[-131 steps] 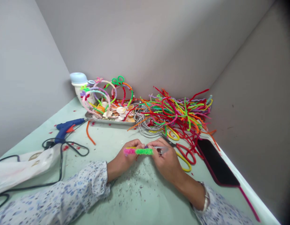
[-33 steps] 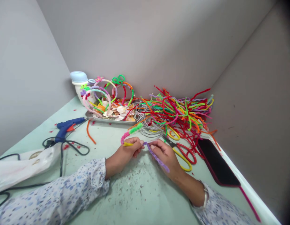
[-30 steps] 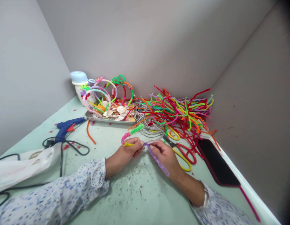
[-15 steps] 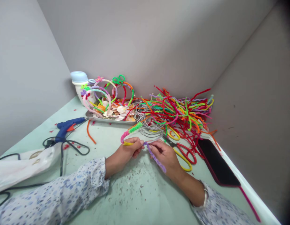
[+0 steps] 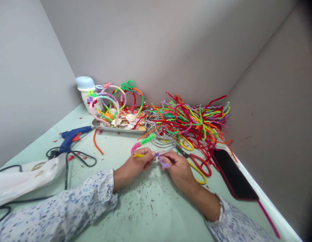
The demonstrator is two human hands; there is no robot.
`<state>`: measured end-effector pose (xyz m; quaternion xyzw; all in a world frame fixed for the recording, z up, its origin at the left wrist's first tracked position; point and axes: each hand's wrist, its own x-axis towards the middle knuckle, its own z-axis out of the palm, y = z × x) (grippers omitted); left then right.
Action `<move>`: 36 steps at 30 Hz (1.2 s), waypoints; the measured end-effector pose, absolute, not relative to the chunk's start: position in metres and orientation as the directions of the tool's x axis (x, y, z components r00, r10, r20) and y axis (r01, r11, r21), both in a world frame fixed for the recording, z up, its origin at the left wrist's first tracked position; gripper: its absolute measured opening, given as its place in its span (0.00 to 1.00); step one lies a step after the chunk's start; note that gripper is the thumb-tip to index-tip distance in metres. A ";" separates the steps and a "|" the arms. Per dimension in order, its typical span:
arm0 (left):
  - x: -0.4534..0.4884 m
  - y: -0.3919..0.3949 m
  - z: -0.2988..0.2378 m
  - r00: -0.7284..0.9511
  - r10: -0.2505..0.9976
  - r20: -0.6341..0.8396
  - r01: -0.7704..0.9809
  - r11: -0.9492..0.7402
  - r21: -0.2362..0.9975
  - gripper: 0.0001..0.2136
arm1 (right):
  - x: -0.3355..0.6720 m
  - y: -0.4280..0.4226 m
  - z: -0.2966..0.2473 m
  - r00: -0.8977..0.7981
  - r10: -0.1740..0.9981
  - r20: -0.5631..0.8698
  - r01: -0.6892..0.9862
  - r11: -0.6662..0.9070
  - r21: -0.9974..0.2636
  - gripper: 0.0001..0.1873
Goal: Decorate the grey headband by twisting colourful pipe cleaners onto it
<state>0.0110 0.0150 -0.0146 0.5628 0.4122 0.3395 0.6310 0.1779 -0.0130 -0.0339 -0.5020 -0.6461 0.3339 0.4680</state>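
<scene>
My left hand (image 5: 143, 159) pinches a headband (image 5: 137, 147) wrapped in green, pink and yellow fuzzy pipe cleaner, its coloured end curving up past my fingers. Close on the right, my right hand (image 5: 176, 165) is pinched on a purple pipe cleaner (image 5: 163, 162). This one winds around the band between my two hands, and its short loose end curls in front of my right fingers. A bare grey stretch of the band runs on above my right hand. My fingertips hide part of the winding.
Behind my hands stand a metal tray (image 5: 120, 129) with finished headbands and discs, grey wire hoops (image 5: 163, 136) and a heap of pipe cleaners (image 5: 196, 117). Scissors (image 5: 202, 164) and a phone (image 5: 235, 174) lie right; a blue glue gun (image 5: 72, 136) with its cord lies left, before a bottle (image 5: 86, 90).
The purple pipe cleaner's loose end has shortened and curled up from its slant across my right hand. Both hands stay nearly in place, and the headband's coloured end has shifted slightly.
</scene>
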 end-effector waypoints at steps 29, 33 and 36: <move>0.011 0.010 -0.007 0.424 0.905 -0.041 0.175 -0.037 0.984 0.13 | 0.168 -0.018 -0.024 0.040 0.993 0.110 0.271 0.096 -0.958 0.11; 0.009 0.009 -0.009 0.431 0.902 -0.015 0.222 -0.090 0.971 0.12 | 0.166 -0.019 -0.022 0.075 0.994 0.077 0.278 0.053 -0.959 0.11; 0.008 0.009 -0.010 0.438 0.899 -0.019 0.255 -0.104 0.961 0.12 | 0.165 -0.019 -0.021 0.092 0.994 0.053 0.265 0.027 -0.964 0.10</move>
